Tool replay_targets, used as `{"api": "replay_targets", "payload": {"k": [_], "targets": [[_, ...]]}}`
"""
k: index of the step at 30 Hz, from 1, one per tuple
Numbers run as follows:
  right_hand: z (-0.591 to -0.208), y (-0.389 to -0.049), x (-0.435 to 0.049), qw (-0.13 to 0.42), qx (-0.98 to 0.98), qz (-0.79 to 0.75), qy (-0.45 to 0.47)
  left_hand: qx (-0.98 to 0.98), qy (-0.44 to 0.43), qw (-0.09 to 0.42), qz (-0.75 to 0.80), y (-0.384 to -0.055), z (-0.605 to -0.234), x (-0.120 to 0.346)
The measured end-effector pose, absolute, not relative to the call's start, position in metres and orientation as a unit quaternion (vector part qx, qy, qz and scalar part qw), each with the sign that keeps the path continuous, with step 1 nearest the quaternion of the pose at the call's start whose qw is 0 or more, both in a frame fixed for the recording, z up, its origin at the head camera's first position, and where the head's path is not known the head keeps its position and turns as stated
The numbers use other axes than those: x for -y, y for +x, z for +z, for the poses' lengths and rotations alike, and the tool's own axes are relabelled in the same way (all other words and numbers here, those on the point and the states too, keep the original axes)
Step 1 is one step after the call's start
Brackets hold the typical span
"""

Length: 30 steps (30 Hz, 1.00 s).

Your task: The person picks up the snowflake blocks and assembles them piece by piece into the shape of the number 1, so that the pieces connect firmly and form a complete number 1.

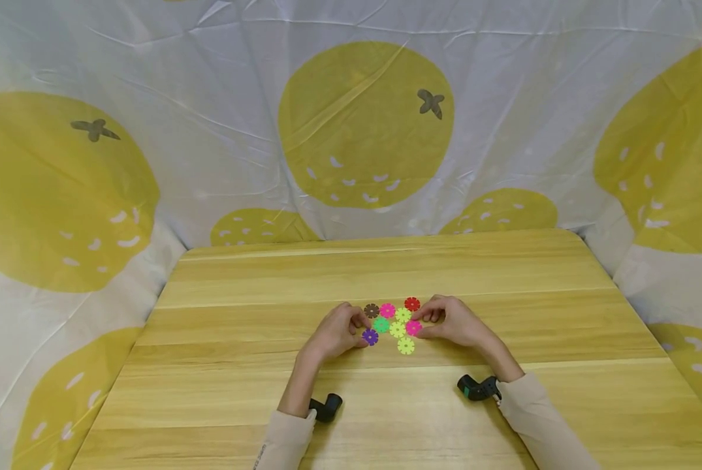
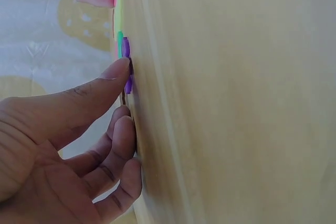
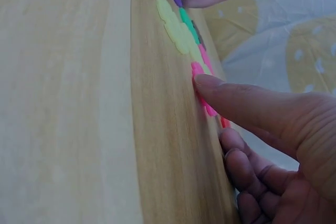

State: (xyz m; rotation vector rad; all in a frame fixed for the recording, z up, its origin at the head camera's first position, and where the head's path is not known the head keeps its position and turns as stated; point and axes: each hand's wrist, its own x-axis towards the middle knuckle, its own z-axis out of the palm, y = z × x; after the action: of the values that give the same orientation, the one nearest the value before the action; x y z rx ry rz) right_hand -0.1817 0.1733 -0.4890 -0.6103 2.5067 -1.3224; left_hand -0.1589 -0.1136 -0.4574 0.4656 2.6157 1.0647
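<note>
Several notched plastic snowflake discs lie joined in a flat cluster on the table. My left hand (image 1: pixel 337 333) is at the cluster's left side, pinching the purple snowflake disc (image 1: pixel 370 337) between thumb and curled index finger. On the opposite side, my right hand (image 1: pixel 453 320) pinches the lower pink snowflake disc (image 1: pixel 413 328); its thumb rests on that disc in the right wrist view. Between the hands are a green disc (image 1: pixel 381 324) and yellow discs (image 1: pixel 406 346). A brown disc (image 1: pixel 371 311), another pink disc (image 1: pixel 388 310) and a red disc (image 1: pixel 412 304) form the far edge.
The wooden table (image 1: pixel 239 365) extends around the cluster. A fruit-patterned cloth (image 1: pixel 227 117) hangs behind it and at both sides. Black devices (image 1: pixel 327 408) are worn at both wrists, above the table's near part.
</note>
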Motion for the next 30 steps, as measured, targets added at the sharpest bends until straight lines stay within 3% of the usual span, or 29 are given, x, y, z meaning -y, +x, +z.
{"api": "replay_targets", "payload": {"k": [8,30], "targets": [[-0.489,-0.18,-0.173,0.108,-0.855,-0.457,-0.221,-0.906,0.166,0.135,0.366,-0.159,-0.456,0.109],[-0.49,-0.175,-0.16,0.154,-0.84,-0.452,-0.258,-0.898,0.232,0.149,0.343,-0.18,-0.456,0.068]]}}
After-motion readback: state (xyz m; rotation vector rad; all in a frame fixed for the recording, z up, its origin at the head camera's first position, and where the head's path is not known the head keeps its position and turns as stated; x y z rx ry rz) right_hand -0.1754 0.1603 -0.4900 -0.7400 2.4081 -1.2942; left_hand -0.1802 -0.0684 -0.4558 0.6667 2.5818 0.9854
